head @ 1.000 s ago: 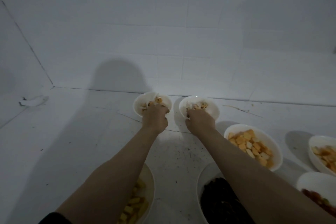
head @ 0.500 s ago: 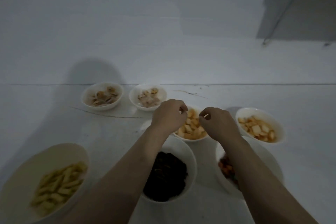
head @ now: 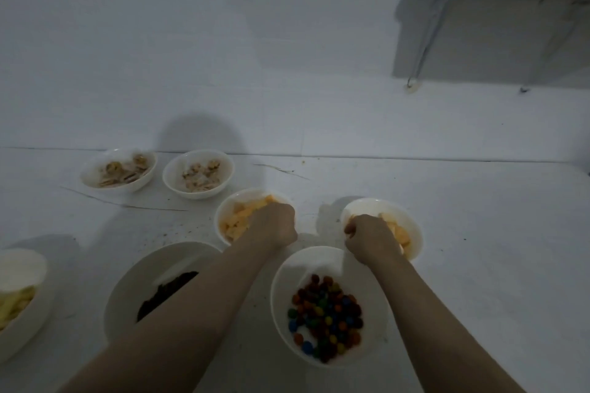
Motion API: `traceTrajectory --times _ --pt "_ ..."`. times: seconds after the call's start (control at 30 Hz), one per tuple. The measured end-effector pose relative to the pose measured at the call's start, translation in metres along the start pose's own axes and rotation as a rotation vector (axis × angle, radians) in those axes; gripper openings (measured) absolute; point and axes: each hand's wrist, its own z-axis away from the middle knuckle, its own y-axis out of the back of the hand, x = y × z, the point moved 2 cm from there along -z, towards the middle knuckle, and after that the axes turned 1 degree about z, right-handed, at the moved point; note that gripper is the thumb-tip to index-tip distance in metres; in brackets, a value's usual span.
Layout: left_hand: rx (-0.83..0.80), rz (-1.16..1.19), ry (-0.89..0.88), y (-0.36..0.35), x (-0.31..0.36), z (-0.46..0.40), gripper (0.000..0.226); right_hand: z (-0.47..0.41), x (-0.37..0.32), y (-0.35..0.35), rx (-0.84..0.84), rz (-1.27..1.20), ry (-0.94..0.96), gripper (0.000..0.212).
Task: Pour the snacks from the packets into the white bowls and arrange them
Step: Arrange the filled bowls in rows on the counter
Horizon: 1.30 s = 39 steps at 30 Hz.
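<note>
Several white bowls stand on a white floor. My left hand [head: 274,225] is curled over the right side of a bowl of orange crackers [head: 234,220]. My right hand [head: 370,238] is curled over the left side of a second cracker bowl [head: 405,226]. What the fingers hold is hidden. Two small bowls of brown biscuits [head: 118,171] [head: 198,174] sit by the wall. Nearer me are a bowl of coloured candies [head: 325,313], a bowl of dark snacks [head: 153,281] under my left forearm, and a bowl of yellow sticks [head: 19,300] at the left edge.
A white wall [head: 287,57] rises just behind the bowls. A dark opening with a metal frame [head: 479,25] is at the upper right. Bare floor stretches to the right [head: 495,249].
Both hands left the two biscuit bowls by the wall, drew back to the right and spread onto the two cracker bowls. The view has swung right.
</note>
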Motion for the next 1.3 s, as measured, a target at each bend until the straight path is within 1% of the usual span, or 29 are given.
traceTrajectory --times 0.1,0.2,0.27,0.4,0.6,0.8,0.9,1.13,1.23,1.3 --pt "0.113 -0.097 0.039 -0.002 0.004 -0.011 0.012 -0.013 -0.002 -0.002 0.054 0.046 0.037 0.026" --pt "0.193 -0.083 0.067 -0.007 0.0 -0.03 0.016 -0.03 -0.004 0.0 0.095 0.11 0.08 0.028" --pt "0.228 -0.082 0.05 -0.007 -0.002 -0.042 0.018 -0.042 -0.005 0.002 0.128 0.135 0.103 0.032" --pt "0.284 -0.051 0.036 -0.002 -0.004 -0.062 0.02 -0.069 -0.005 0.004 0.174 0.087 0.127 0.038" --pt "0.322 0.003 0.02 0.002 -0.006 -0.081 0.025 -0.092 -0.008 0.003 0.185 0.07 0.166 0.038" --pt "0.345 0.005 -0.002 -0.001 0.0 -0.084 0.025 -0.098 -0.012 -0.004 0.164 -0.004 0.162 0.048" --pt "0.355 0.015 0.0 -0.003 0.002 -0.084 0.024 -0.095 -0.014 -0.005 0.162 -0.006 0.154 0.049" --pt "0.368 0.048 0.009 -0.004 0.0 -0.076 0.025 -0.087 -0.012 0.0 0.157 -0.014 0.102 0.048" --pt "0.376 0.076 -0.002 0.002 0.001 -0.062 0.031 -0.076 -0.014 0.005 0.177 0.0 0.104 0.039" --pt "0.424 0.122 0.015 0.009 0.003 -0.045 0.033 -0.061 -0.02 0.01 0.197 -0.026 0.127 0.036"
